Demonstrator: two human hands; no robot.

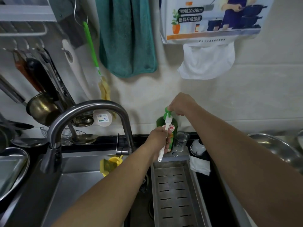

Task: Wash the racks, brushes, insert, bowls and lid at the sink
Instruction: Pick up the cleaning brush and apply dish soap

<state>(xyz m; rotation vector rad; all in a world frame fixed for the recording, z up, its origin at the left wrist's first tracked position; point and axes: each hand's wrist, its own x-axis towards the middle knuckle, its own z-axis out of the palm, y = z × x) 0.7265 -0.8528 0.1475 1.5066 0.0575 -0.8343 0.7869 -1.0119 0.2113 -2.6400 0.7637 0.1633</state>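
— Presently, what is each hand doing?
— Left hand point(158, 136) is gripping the white brush point(165, 136), bristles up under the soap bottle point(167, 128) nozzle; right hand point(180, 104) is pressing its pump, apparently to load detergent.
— Surroundings?
— Steel sink point(82, 185) lying below both hands, tiled wall beyond.

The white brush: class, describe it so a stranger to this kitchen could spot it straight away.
Start at the curved grey metal tap over the steel sink, then look right to the dark green soap bottle with a green pump by the wall. In front of it, the left hand grips a slim white plastic brush, bristles up beneath the pump. Unlike the long green-handled brush hanging on the wall, it is short, white and held.
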